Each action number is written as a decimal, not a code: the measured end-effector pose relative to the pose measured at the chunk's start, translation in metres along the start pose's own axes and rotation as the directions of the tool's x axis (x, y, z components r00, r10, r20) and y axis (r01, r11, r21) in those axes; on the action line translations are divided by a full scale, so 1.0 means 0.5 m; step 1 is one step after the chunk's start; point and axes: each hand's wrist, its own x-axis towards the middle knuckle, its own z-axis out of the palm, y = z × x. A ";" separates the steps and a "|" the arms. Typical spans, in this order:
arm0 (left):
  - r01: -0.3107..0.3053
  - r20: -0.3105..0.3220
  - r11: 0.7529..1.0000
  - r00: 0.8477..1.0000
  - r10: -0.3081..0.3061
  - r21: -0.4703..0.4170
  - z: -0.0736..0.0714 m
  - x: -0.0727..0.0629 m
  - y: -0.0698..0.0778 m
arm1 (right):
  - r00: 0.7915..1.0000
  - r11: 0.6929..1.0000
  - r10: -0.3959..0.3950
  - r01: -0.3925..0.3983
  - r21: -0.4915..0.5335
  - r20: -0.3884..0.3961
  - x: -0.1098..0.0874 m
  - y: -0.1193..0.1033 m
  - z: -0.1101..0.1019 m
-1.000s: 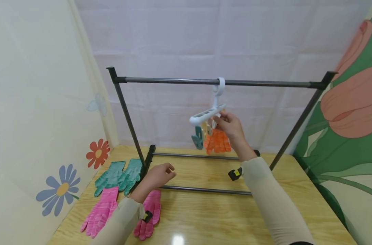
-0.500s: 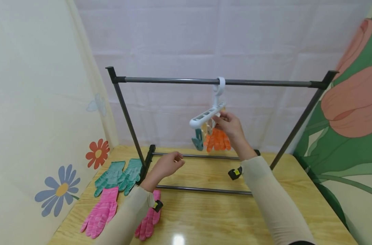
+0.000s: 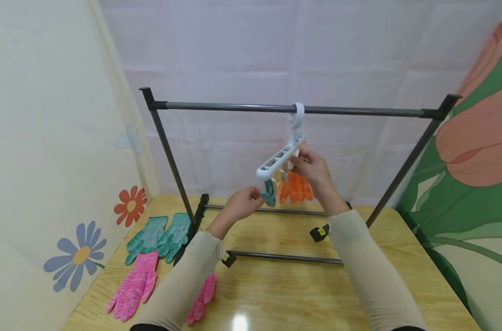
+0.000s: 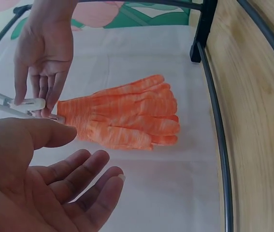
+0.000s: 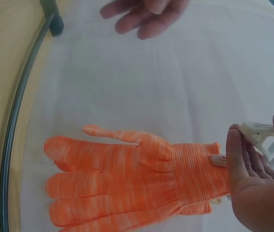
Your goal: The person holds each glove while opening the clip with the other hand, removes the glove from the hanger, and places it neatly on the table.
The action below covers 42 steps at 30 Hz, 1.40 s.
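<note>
A white clip hanger (image 3: 276,161) hangs by its hook from the rack's top bar. My right hand (image 3: 313,172) pinches a white clothespin (image 5: 256,133) under it between thumb and fingers. Beside that hand an orange glove (image 4: 122,113) hangs by its ribbed cuff, fingers down; a small pale clip (image 5: 218,160) shows at the cuff. My left hand (image 3: 243,203) holds nothing, its fingers loosely bent, and is close to a teal clothespin (image 3: 269,193) at the hanger's near end. In the left wrist view my left palm (image 4: 40,179) faces the glove.
The dark metal rack (image 3: 230,107) stands on a wooden table (image 3: 276,294), with low crossbars near the tabletop. Teal gloves (image 3: 147,236) and a pink glove (image 3: 135,285) lie at the left; another pink glove (image 3: 202,301) is partly under my left sleeve.
My left hand has moved up and to the right, from over the table's left side to beside the teal clothespin. The right hand stays at the white clothespin; the hanger has turned slightly.
</note>
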 end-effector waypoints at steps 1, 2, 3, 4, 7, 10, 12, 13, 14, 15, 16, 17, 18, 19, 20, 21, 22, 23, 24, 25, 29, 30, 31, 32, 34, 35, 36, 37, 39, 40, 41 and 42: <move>-0.003 -0.002 1.000 1.000 0.003 -0.005 -0.001 0.005 0.006 | 1.000 1.000 -0.005 0.005 -0.003 0.006 0.001 0.001 -0.002; -0.009 -0.005 1.000 1.000 0.009 -0.009 -0.001 0.011 0.010 | 1.000 1.000 -0.006 0.006 -0.006 0.011 0.001 0.002 -0.004; -0.019 -0.007 1.000 1.000 0.019 -0.016 -0.001 0.017 0.014 | 1.000 1.000 -0.005 0.006 -0.010 0.017 0.002 0.004 -0.008; -0.027 -0.008 0.999 1.000 0.027 -0.026 -0.001 0.021 0.019 | 1.000 1.000 -0.005 0.005 -0.011 0.020 0.002 0.006 -0.013; -0.033 -0.013 0.998 0.999 0.033 -0.058 0.002 0.034 0.027 | 1.000 0.999 -0.005 0.006 -0.033 0.025 0.002 0.009 -0.029; -0.019 -0.025 0.996 1.000 0.016 -0.089 0.002 0.044 0.035 | 1.000 0.998 -0.015 0.015 -0.060 0.002 0.004 0.010 -0.045; -0.012 -0.042 0.994 0.999 0.007 -0.105 0.002 0.052 0.039 | 0.999 0.997 -0.027 0.025 -0.075 -0.026 0.008 0.009 -0.054; -0.013 -0.050 0.994 0.999 0.008 -0.107 0.002 0.056 0.042 | 0.998 0.996 -0.032 0.027 -0.091 -0.051 0.010 0.008 -0.059; -0.014 -0.054 0.994 0.999 0.008 -0.107 0.002 0.059 0.045 | 0.996 0.995 -0.038 0.030 -0.098 -0.075 0.012 0.007 -0.062; -0.014 -0.061 0.993 0.998 0.007 -0.113 0.001 0.063 0.049 | 0.994 0.994 -0.044 0.034 -0.105 -0.097 0.015 0.006 -0.066; -0.019 -0.071 0.994 0.997 0.011 -0.111 0.000 0.067 0.053 | 0.992 0.993 -0.049 0.036 -0.114 -0.116 0.018 0.005 -0.069; -0.023 -0.078 0.994 0.997 0.014 -0.108 0.000 0.072 0.057 | 0.990 0.992 -0.050 0.034 -0.121 -0.131 0.022 0.004 -0.072; -0.026 -0.086 0.995 0.996 0.018 -0.097 -0.001 0.076 0.060 | 0.989 0.990 -0.047 0.027 -0.142 -0.144 0.025 0.003 -0.074; -0.033 -0.095 0.996 0.995 0.026 -0.077 -0.001 0.081 0.064 | 0.988 0.988 -0.046 0.022 -0.153 -0.150 0.029 0.002 -0.075; -0.037 -0.102 0.997 0.994 0.031 -0.062 -0.002 0.087 0.067 | 0.988 0.986 -0.040 0.015 -0.165 -0.151 0.033 0.002 -0.077; -0.043 -0.107 0.998 0.994 0.037 -0.049 -0.003 0.092 0.071 | 0.988 0.983 -0.035 0.007 -0.186 -0.151 0.036 0.002 -0.078; -0.049 -0.111 0.998 0.993 0.045 -0.034 -0.004 0.098 0.075 | 0.988 0.977 -0.029 -0.003 -0.213 -0.150 0.040 0.001 -0.080; -0.053 -0.108 0.998 0.993 0.049 -0.034 -0.005 0.103 0.079 | 0.989 0.970 -0.024 -0.013 -0.242 -0.149 0.044 0.001 -0.081; -0.057 -0.101 0.997 0.993 0.052 -0.043 -0.005 0.108 0.082 | 0.989 0.962 -0.022 -0.020 -0.272 -0.147 0.048 0.001 -0.082; -0.062 -0.095 0.997 0.994 0.056 -0.054 -0.005 0.113 0.086 | 0.990 0.954 -0.021 -0.022 -0.298 -0.142 0.053 0.002 -0.083; -0.073 -0.076 0.989 0.995 0.064 -0.127 -0.004 0.135 0.096 | 0.994 0.936 -0.021 -0.019 -0.352 -0.111 0.074 0.002 -0.080; -0.075 -0.078 0.987 0.995 0.064 -0.142 -0.002 0.142 0.097 | 0.995 0.935 -0.022 -0.014 -0.353 -0.099 0.079 0.002 -0.078; -0.075 -0.082 0.986 0.995 0.063 -0.152 -0.001 0.149 0.096 | 0.996 0.937 -0.020 -0.012 -0.349 -0.089 0.083 0.002 -0.076; -0.068 -0.086 0.984 0.995 0.055 -0.163 0.001 0.156 0.096 | 0.996 0.939 -0.017 -0.013 -0.343 -0.082 0.088 0.002 -0.073; -0.044 -0.090 0.981 0.996 0.028 -0.190 0.005 0.168 0.094 | 0.997 0.943 -0.015 -0.011 -0.333 -0.074 0.096 0.002 -0.068; -0.036 -0.096 0.980 0.995 0.017 -0.197 0.008 0.175 0.093 | 0.997 0.946 -0.013 -0.011 -0.325 -0.070 0.099 0.002 -0.066; -0.027 -0.101 0.979 0.995 0.006 -0.204 0.011 0.180 0.093 | 0.998 0.949 -0.007 -0.015 -0.315 -0.069 0.102 0.002 -0.063; -0.016 -0.103 0.978 0.995 -0.006 -0.206 0.013 0.185 0.092 | 0.998 0.954 -0.002 -0.018 -0.301 -0.064 0.105 0.002 -0.061; -0.003 -0.113 0.980 0.993 -0.020 -0.200 0.018 0.192 0.091 | 0.999 0.961 0.007 -0.022 -0.277 -0.054 0.111 0.004 -0.056; 0.002 -0.119 0.980 0.993 -0.026 -0.199 0.020 0.194 0.091 | 0.999 0.965 0.017 -0.029 -0.261 -0.048 0.114 0.006 -0.053; 0.002 -0.128 0.981 0.991 -0.028 -0.193 0.022 0.196 0.091 | 0.999 0.968 0.026 -0.035 -0.247 -0.040 0.116 0.007 -0.050; 0.004 -0.136 0.982 0.990 -0.030 -0.189 0.023 0.196 0.091 | 0.999 0.971 0.035 -0.042 -0.237 -0.033 0.119 0.008 -0.047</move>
